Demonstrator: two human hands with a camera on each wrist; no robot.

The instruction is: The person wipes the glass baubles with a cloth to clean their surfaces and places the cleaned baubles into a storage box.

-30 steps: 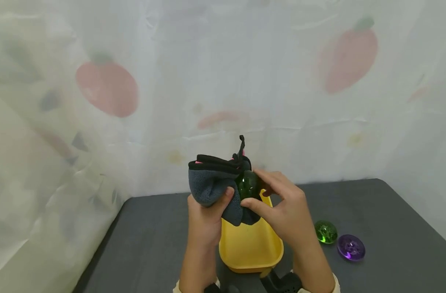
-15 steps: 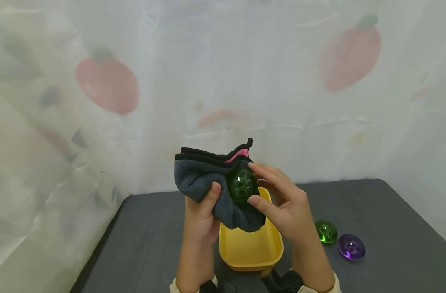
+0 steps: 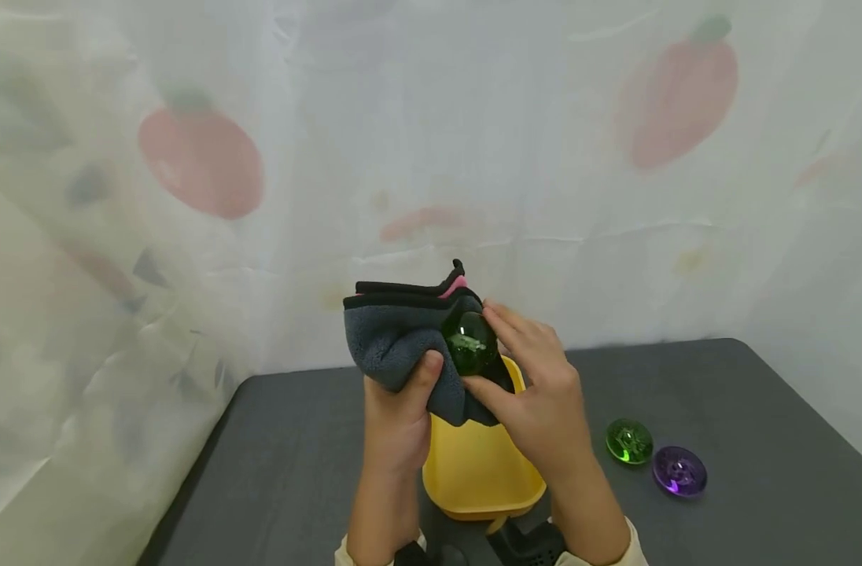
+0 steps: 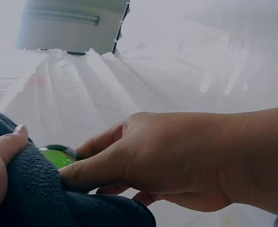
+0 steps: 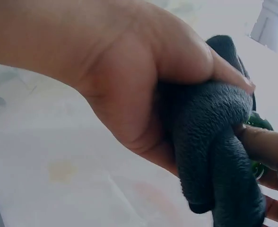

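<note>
Seen from the head camera, both hands are raised above the tabletop (image 3: 757,409), meeting over a yellow tub (image 3: 473,472). The left hand (image 3: 396,417) is clamped on a grey cloth (image 3: 396,342), thumb pressed into the plush front and the rest of the fingers hidden behind the bunched fabric. The cloth has a black edge along its top, with a sliver of pink showing at about 1 o'clock from its middle.

The right hand (image 3: 537,393) pinches a green glass ball (image 3: 469,346) between thumb and fingers, holding it against the cloth at the cloth's 3 o'clock side. The thumb lies under the ball and the fingers over its top. In the left wrist view the ball (image 4: 56,156) shows only as a small green patch between the right hand's fingers (image 4: 101,163) and the cloth (image 4: 30,194). In the right wrist view the left hand (image 5: 129,85) wraps the cloth (image 5: 210,142), and a rim of the ball (image 5: 258,124) peeks out at the cloth's 3 o'clock edge.

The tub sits on the tabletop directly beneath the hands, near the front edge. At about 3 o'clock from the tub, well apart from it, lie a green glass pebble (image 3: 629,440) and a purple glass pebble (image 3: 679,472), just beside each other. A pale curtain (image 3: 204,157) printed with red fruit hangs behind and to the left of the tabletop.
</note>
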